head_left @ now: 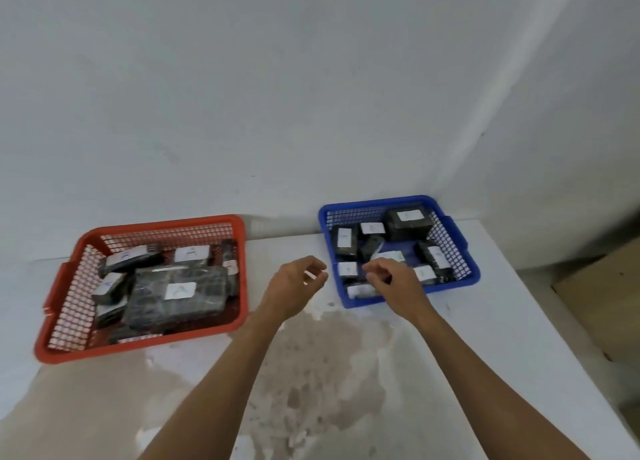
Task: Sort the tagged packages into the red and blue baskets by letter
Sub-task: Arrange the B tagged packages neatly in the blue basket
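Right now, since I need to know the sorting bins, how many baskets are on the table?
2: the red basket at the left, the blue basket at the right by the wall. None seems hidden.

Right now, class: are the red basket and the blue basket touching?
Apart. The head view shows a bare strip of white table between the red basket and the blue basket.

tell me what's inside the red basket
The red basket holds several dark wrapped packages with white tags; the biggest package lies on top, tag reading A. Smaller ones sit beside and partly under it. Whatever lies beneath the pile is covered.
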Available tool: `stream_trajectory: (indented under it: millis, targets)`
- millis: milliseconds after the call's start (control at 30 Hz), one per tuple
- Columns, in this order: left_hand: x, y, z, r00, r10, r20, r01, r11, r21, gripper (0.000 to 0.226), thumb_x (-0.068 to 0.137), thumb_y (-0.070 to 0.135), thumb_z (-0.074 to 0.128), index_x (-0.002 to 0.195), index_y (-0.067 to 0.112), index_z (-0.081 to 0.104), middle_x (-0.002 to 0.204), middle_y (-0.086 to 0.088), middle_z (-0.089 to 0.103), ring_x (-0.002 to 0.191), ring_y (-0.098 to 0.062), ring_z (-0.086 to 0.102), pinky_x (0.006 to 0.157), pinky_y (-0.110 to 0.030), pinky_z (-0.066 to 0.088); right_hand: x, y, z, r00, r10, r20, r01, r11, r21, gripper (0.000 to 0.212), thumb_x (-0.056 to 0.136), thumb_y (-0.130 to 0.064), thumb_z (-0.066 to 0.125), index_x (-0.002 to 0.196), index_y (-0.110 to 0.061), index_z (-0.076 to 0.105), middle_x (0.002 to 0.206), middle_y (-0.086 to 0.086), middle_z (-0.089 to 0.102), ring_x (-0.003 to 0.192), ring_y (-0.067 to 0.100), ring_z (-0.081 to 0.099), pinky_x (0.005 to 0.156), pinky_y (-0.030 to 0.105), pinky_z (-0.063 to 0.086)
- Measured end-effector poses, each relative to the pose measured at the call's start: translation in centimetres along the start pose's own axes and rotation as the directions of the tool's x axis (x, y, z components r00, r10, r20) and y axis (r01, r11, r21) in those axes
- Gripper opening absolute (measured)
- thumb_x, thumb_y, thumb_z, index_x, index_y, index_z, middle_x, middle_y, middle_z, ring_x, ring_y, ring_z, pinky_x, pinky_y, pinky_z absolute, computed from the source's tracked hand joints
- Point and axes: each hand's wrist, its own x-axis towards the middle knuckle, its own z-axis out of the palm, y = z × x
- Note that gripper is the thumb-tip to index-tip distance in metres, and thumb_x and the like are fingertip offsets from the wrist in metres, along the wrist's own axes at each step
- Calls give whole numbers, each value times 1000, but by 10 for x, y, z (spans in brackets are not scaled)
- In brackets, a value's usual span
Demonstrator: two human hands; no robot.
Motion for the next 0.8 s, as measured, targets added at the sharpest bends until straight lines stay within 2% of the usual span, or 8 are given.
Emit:
stream_trajectory:
  millis: [133,233,300,367,500,600,733,800]
  targets:
    - [18,19,50,999,38,-17,-36,994,99,20,90,33,64,108,23,66,107,4,68,97,-14,58,84,-30,48,9,54,-50,997,24,79,-11,987,-162,18,92,-22,68,110,-23,72,104,-1,69,96,18,62,87,38,54]
    - [26,17,63,983,102,-151,-58,960,273,22,87,33,69,107,22,69,103,0,70,96,-22,58,81,-33,42,24,75,-71,978,23,206,22,977,-214,27,91,-24,70,117,-29,69,116,1,65,105,20,57,94,38,50]
    - [32,16,71,972,101,-213,-32,952,304,23,85,33,71,106,22,69,105,0,69,100,-23,58,87,-37,42,37,85,-82,942,19,336,53,977,-204,34,91,-20,69,123,-31,66,124,3,61,112,22,55,98,38,47]
    - [37,18,79,974,75,-215,-2,948,319,26,85,33,72,108,23,68,112,1,67,108,-21,56,94,-39,42,50,93,-87,898,6,439,92,976,-199,39,90,-18,69,127,-30,64,129,4,58,117,24,54,101,40,45]
    - [44,19,97,968,115,-225,-35,943,332,27,80,28,77,104,16,71,109,-2,68,105,-25,60,92,-42,46,66,102,-85,840,-55,540,204,954,-220,44,90,-24,71,132,-29,61,129,2,61,121,22,52,104,44,42]
    - [46,23,110,968,80,-240,3,945,326,28,81,29,76,106,16,70,113,-1,67,108,-26,58,95,-42,42,72,108,-83,826,-88,556,219,960,-173,41,88,-29,73,128,-29,62,125,-1,64,113,20,55,98,41,44]
    - [51,33,125,962,-57,-268,140,944,300,33,81,37,74,109,21,68,121,1,61,118,-30,49,102,-47,38,77,115,-79,811,-78,580,191,972,-136,35,85,-39,75,116,-29,60,119,-2,64,111,21,54,101,42,38]
    - [55,40,130,946,-127,-297,231,908,349,34,80,44,73,108,26,68,128,2,56,129,-33,40,112,-55,25,80,116,-75,805,-80,588,193,972,-132,32,84,-43,74,108,-29,59,113,-5,64,107,20,53,98,40,36]
